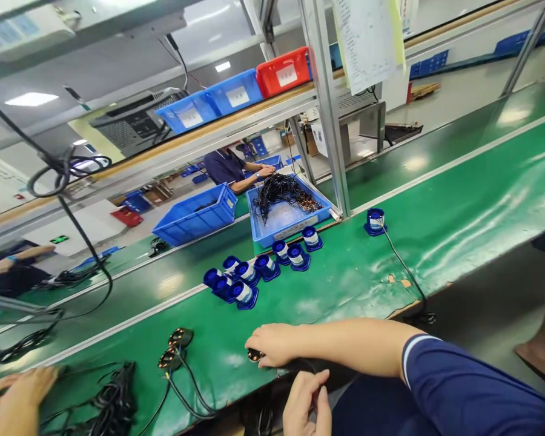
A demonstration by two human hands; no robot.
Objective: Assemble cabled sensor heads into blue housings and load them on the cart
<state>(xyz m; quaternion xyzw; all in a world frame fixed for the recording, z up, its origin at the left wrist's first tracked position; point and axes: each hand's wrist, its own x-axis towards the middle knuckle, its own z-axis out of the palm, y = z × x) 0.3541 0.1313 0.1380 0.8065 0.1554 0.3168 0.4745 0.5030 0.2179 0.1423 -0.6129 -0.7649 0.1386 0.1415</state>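
Note:
Reaching in from the right, my right hand rests on the green bench top near its front edge. Its fingers are closed on a small black round part with copper-coloured spots, mostly covered by the hand. My left hand is lower, in front of the bench edge, with curled fingers and the thumb close to the index finger; whatever it grips is hidden. To the left lie two similar black round parts with cables. Beyond my hands stand several blue housings with white labels, grouped in a slanting row.
A co-worker's hands are at the left beside bundled black cables. A blue tray holds black cables behind the housings. One blue housing with a cable stands at the right. A metal post rises at the back.

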